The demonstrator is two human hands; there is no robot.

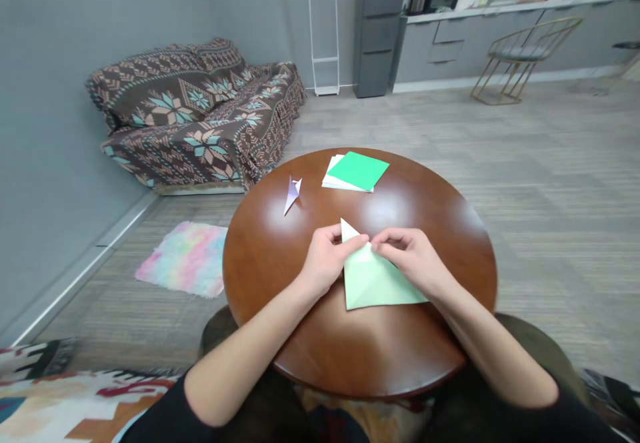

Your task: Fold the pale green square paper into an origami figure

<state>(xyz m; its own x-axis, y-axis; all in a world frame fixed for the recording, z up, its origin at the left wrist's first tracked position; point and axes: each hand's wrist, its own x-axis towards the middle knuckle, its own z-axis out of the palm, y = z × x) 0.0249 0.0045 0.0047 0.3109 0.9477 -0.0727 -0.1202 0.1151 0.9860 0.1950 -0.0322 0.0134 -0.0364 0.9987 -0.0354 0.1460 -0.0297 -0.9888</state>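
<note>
Pale green folded paper [376,282] is held just above the near half of the round table, its creases showing. My left hand [331,254] grips its upper left part, thumb on top and fingers behind. With thumb and fingertips, my right hand [407,251] pinches the slanted upper edge close to the left thumb. The right forearm and hand cover part of the paper's right side. Farther off on the left lies a small pale purple folded paper figure [292,194]. A stack of square paper sheets [358,170], green on top with white below, rests at the far side.
The round brown wooden table [270,256] stands before my knees. Beyond it are a sofa with a patterned cover [200,110], a fluffy pastel rug [185,256], a grey fridge [377,30] and a gold-framed chair [525,53] by the kitchen counter.
</note>
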